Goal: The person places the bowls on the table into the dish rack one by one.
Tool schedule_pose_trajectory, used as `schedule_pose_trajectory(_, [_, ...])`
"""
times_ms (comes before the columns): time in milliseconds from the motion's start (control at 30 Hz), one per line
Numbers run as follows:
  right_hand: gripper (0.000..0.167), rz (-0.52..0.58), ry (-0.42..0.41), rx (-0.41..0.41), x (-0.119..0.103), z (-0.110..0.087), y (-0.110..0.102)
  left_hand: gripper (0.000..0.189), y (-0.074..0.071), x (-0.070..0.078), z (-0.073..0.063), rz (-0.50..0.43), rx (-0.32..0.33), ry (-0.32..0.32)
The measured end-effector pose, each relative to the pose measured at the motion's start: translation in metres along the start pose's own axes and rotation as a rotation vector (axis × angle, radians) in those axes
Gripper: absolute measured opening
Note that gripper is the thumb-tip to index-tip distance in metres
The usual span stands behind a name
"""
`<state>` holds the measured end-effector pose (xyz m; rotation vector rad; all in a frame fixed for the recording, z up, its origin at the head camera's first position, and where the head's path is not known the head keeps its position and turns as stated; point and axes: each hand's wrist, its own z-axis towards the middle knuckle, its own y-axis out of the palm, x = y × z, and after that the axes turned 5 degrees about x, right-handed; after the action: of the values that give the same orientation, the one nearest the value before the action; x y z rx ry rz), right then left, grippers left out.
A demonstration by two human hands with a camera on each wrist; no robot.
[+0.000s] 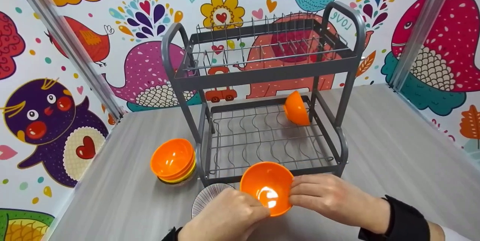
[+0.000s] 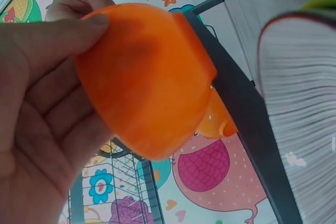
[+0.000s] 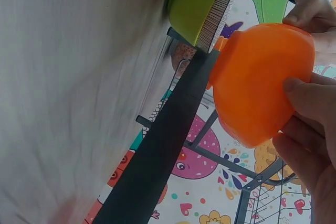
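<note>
An orange bowl (image 1: 262, 181) is held between both hands in front of the dish rack's lower tier, its hollow side facing the head camera. My left hand (image 1: 228, 213) pinches its lower left rim, thumb on the outside in the left wrist view. From the other side, my right hand (image 1: 333, 196) grips the right rim, with its thumb (image 3: 304, 95) against the outer wall. A second orange bowl (image 1: 296, 110) stands tilted on its side at the right rear of the lower tier. Partly hidden behind the left hand is a striped bowl (image 1: 206, 198), green outside (image 3: 191, 3).
The grey two-tier dish rack (image 1: 262, 77) stands on the pale wood-grain table (image 1: 127, 181). Left of it sits a stack of bowls (image 1: 172, 158), orange over yellow. Cartoon-printed panels (image 1: 153, 72) rise behind and at both sides.
</note>
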<state>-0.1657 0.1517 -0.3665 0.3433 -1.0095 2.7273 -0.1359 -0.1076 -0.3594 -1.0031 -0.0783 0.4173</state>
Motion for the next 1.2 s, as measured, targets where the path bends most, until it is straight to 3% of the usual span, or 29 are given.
schedule_pose_trajectory(67, [0.022,0.006,-0.002,-0.004,0.001,0.001,-0.002,0.022,-0.001,0.0,0.0,0.015,0.005,-0.008])
schedule_pose_trajectory(200, [0.022,0.019,0.019,-0.016,0.003,0.002,-0.006,0.007,-0.005,-0.004,-0.002,-0.052,0.052,-0.073])
schedule_pose_trajectory(300, [0.021,0.007,0.038,-0.027,0.007,-0.001,-0.008,0.022,-0.009,-0.011,-0.005,-0.111,0.15,-0.15])
schedule_pose_trajectory(400, [0.02,0.004,0.072,-0.048,0.012,-0.006,-0.01,0.031,-0.013,-0.021,-0.009,-0.092,0.229,-0.232])
schedule_pose_trajectory(500, [0.021,0.008,0.099,-0.048,0.016,-0.006,-0.012,0.032,-0.014,-0.033,-0.013,-0.041,0.176,-0.33])
schedule_pose_trajectory(600, [0.019,0.015,0.122,-0.035,0.021,-0.002,-0.013,0.029,-0.012,-0.044,-0.016,-0.021,0.027,-0.43])
schedule_pose_trajectory(700, [0.013,0.024,0.163,-0.039,0.027,0.005,-0.014,0.027,-0.006,-0.053,-0.018,-0.028,-0.109,-0.485])
schedule_pose_trajectory(767, [0.019,0.028,0.207,-0.052,0.032,0.009,-0.015,0.022,-0.003,-0.058,-0.019,-0.031,-0.179,-0.506])
schedule_pose_trajectory(900, [0.024,0.057,0.287,-0.048,0.043,0.017,-0.017,0.008,0.001,-0.066,-0.022,-0.025,-0.229,-0.525])
schedule_pose_trajectory(1200, [0.027,0.144,0.454,0.024,0.075,0.033,-0.017,0.016,0.005,-0.073,-0.028,-0.016,-0.289,-0.51])
